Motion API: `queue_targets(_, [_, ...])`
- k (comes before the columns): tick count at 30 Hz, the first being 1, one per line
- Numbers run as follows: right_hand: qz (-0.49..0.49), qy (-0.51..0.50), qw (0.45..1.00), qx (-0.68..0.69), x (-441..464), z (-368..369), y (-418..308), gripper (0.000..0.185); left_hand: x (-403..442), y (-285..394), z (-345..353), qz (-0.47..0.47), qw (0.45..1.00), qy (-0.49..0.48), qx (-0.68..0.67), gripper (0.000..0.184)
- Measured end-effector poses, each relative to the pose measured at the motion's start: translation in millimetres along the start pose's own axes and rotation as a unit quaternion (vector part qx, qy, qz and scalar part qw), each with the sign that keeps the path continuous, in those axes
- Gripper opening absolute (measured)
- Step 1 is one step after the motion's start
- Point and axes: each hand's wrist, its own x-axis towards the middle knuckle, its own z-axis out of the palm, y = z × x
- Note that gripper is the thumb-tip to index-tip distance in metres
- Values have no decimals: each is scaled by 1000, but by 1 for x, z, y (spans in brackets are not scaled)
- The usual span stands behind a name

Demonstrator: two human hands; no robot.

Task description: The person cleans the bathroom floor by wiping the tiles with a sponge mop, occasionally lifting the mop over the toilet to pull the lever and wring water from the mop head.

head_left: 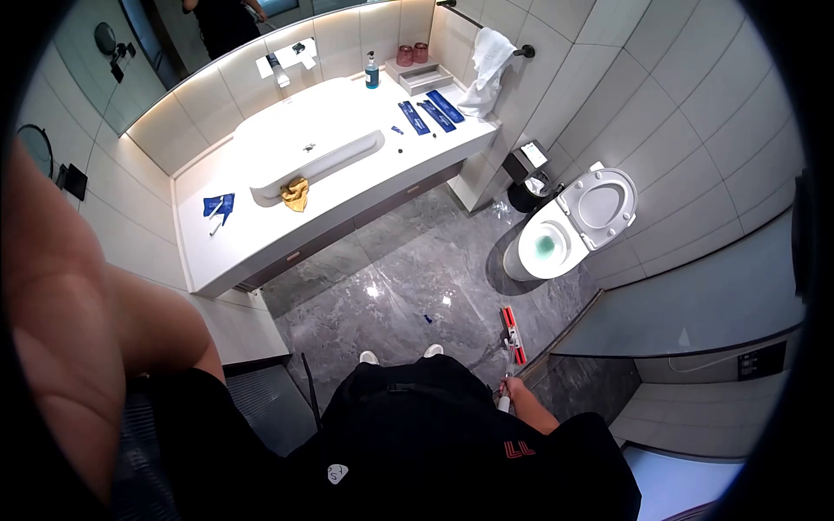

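Observation:
My right hand (511, 391) is low at my right side, its fingers wrapped round the pale handle of a mop (512, 334). The mop's narrow red-and-white head lies on the grey marbled floor (391, 278), between my feet and the toilet. My left hand (61, 330) is raised very near the camera at the left edge, with the arm bent. Its fingers are out of sight, so what it touches is hidden.
A white toilet (530, 252) stands open, blue-green water inside, beside a small black bin (526, 195). The counter (287, 230) bears a yellow cloth (295, 194), blue packets (437, 115), a soap bottle (372, 71) and a white towel (486, 69). A dark scrap (427, 319) lies on the floor.

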Motion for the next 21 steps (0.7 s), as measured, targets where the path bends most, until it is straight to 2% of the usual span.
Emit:
queue_targets(11, [-2,31,999,14,-8,5,0,12,1,-5,10,-12,1000,0,-1,55])
queue_targets(15, [11,-7,1000,14,-6,-1,1,13,4,-6,18,-19,1000,-2,3,56])
queue_targets(19, [9,3,1000,19,-3,-1,1,13,2,-6,19,-62,998,2,22,56])
queue_targets(21, [10,7,1000,16,-4,-3,3,12,-11,-4,14,-111,993,7,45,57])
